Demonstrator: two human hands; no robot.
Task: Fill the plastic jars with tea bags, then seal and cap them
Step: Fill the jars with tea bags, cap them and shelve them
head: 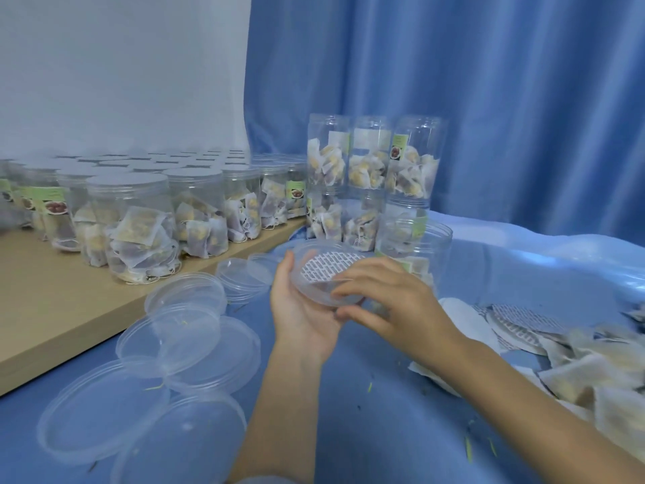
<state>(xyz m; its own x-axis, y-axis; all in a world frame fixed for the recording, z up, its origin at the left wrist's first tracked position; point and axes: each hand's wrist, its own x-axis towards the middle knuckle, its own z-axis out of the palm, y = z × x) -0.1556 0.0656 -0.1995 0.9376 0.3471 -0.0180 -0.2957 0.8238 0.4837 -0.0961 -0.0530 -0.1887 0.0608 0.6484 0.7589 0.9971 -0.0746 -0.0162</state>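
Note:
My left hand (300, 309) holds a clear plastic cap (316, 270), tilted with its open side up. A printed seal disc (331, 265) lies inside the cap. My right hand (387, 298) rests over the cap's near rim, fingertips pressing on the seal. Just behind the hands stands an open jar (413, 246) with tea bags in it. Several loose clear caps (188, 337) lie on the blue cloth to the left. Spare seal discs (520, 323) and a heap of loose tea bags (593, 375) lie to the right.
Many capped, filled jars (139, 225) stand on a wooden board (52, 309) at the left. Filled jars stacked upside down in two tiers (370, 179) stand behind the hands. A blue curtain (488, 82) hangs at the back.

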